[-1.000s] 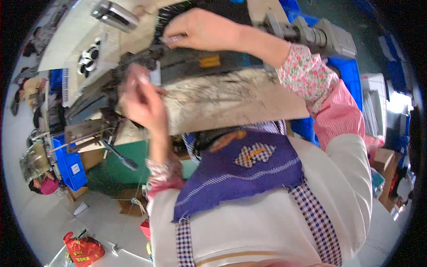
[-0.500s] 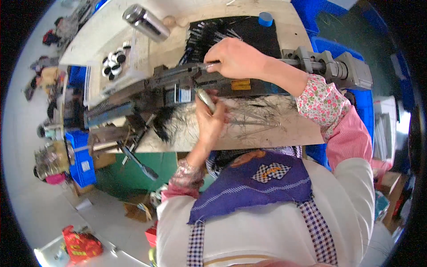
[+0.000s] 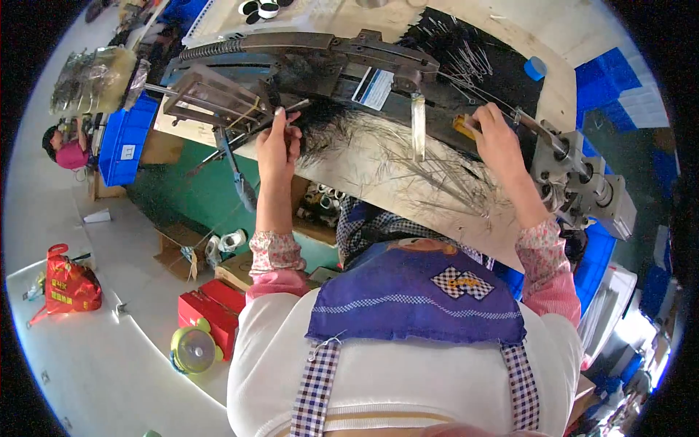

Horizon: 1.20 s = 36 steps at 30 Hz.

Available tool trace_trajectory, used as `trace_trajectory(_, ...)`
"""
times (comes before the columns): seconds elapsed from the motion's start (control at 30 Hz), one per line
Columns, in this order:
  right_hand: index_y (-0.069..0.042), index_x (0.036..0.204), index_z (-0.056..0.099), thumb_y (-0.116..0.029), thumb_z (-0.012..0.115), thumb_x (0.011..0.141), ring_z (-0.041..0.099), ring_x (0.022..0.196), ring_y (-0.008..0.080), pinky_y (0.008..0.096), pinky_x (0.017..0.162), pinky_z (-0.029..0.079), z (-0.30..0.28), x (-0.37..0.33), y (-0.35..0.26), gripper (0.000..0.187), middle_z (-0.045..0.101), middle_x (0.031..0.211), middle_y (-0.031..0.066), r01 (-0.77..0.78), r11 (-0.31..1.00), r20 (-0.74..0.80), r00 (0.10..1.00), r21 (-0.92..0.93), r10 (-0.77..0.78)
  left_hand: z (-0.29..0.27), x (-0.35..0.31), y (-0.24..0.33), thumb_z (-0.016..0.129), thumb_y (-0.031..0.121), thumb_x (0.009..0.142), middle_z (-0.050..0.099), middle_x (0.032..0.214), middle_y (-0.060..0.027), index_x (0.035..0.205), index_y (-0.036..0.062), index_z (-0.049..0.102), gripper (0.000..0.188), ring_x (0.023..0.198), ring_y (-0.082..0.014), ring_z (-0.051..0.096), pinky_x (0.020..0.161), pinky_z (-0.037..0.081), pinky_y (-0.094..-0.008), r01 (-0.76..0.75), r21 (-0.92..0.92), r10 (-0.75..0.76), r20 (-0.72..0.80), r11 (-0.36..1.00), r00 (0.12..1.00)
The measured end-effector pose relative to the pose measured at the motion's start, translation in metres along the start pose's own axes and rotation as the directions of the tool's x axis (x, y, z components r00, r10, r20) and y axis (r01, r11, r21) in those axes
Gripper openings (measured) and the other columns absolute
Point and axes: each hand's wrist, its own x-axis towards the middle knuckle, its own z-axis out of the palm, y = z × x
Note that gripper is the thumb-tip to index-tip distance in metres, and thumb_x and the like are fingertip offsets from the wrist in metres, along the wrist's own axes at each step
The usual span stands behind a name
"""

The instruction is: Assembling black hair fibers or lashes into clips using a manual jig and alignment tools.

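A long dark metal machine (image 3: 328, 58) lies across a pale wooden workbench (image 3: 378, 175). My left hand (image 3: 278, 138) is raised at the machine's left part, its fingers pinched on a thin metal rod (image 3: 295, 108) beside a tuft of black bristles (image 3: 324, 127). My right hand (image 3: 497, 138) rests on the machine's right part, with its fingers closed by a small yellow piece (image 3: 466, 125). Thin wires (image 3: 437, 182) lie scattered over the bench between my hands. A flat metal strip (image 3: 417, 135) stands up from the bench between them.
A grey motor block (image 3: 590, 193) sits at the machine's right end. Blue crates (image 3: 124, 142) stand at the left, red boxes (image 3: 211, 313) and a red bag (image 3: 69, 280) on the floor. Another person (image 3: 65, 149) is at the far left. Black bristles (image 3: 480, 65) cover the bench's far side.
My left hand has moved left from the bench's middle to the machine's left part. My right hand has shifted right along the machine. The view has tilted.
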Motion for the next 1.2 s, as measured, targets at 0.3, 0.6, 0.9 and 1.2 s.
trace_trajectory(0.3,-0.003,0.096,0.051,-0.015,0.057,0.086,0.058,0.088,0.0361,0.0442,0.072,0.050,-0.040,-0.036,0.000,0.017,0.054,0.097,0.0158,0.064,0.994,0.098,0.993,0.084,-0.072,0.014,0.013,-0.041,0.052,0.028,0.096,0.046,0.060,0.0012,0.090,0.0054,0.058,0.024,0.040,-0.0063,0.031,0.035,0.022,-0.0231,-0.177,-0.246,0.163,-0.077,0.953,0.984)
trace_trajectory(0.6,0.002,0.085,0.052,-0.012,0.063,0.085,0.051,0.070,0.0223,0.0320,0.064,0.042,-0.110,-0.092,0.001,0.017,0.052,0.079,0.0104,-0.055,0.932,-0.038,0.997,0.358,0.074,0.107,-0.081,0.000,0.053,0.027,0.095,0.043,0.063,0.0042,0.088,0.0086,0.054,0.020,0.050,-0.0031,0.033,0.041,0.024,-0.0192,-0.423,0.105,0.336,0.451,0.900,0.827)
trace_trajectory(0.9,0.000,0.088,0.058,-0.013,0.065,0.086,0.056,0.064,0.0188,0.0295,0.062,0.045,-0.131,-0.089,-0.016,0.015,0.059,0.074,0.0103,-0.257,0.858,-0.008,0.957,0.444,0.290,0.227,-0.082,-0.028,0.049,0.028,0.096,0.034,0.055,0.0062,0.080,0.0107,0.050,0.024,0.040,-0.0061,0.026,0.036,0.016,-0.0232,0.418,-0.070,-0.259,0.690,0.906,0.676)
trace_trajectory(1.2,-0.005,0.106,0.061,-0.003,0.053,0.083,0.063,0.091,0.0360,0.0417,0.078,0.050,-0.109,0.055,-0.006,0.024,0.066,0.095,0.0178,0.244,0.968,-0.247,0.936,-0.057,-0.250,0.211,-0.073,-0.027,0.042,0.027,0.100,0.037,0.058,0.0037,0.082,0.0093,0.050,0.026,0.044,-0.0069,0.029,0.039,0.021,-0.0240,0.124,-0.160,-0.018,0.541,0.979,0.841)
